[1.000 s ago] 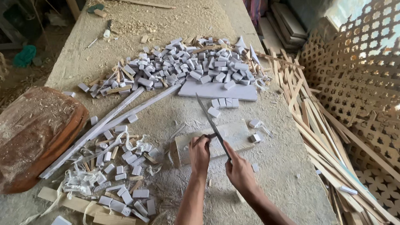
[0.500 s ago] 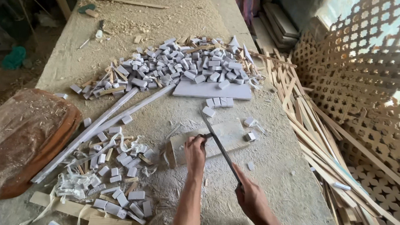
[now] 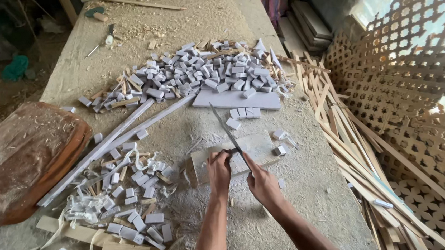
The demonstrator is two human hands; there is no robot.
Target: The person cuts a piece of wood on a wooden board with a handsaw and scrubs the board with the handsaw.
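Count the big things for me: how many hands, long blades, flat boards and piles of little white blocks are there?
Hands: 2, the left hand and the right hand
Long blade: 1, the blade in the right hand
Flat boards: 2, the chopping board and the pale board
Piles of small white blocks: 2, the far pile and the near pile
Total: 7

Wood, metal and dust on a workshop desk

The desk (image 3: 198, 21) looks rough and sawdust-coated; the blade (image 3: 225, 130) is dull grey metal; the small blocks (image 3: 202, 73) are matt pale wood; the lattice panels (image 3: 414, 73) are bare wood.
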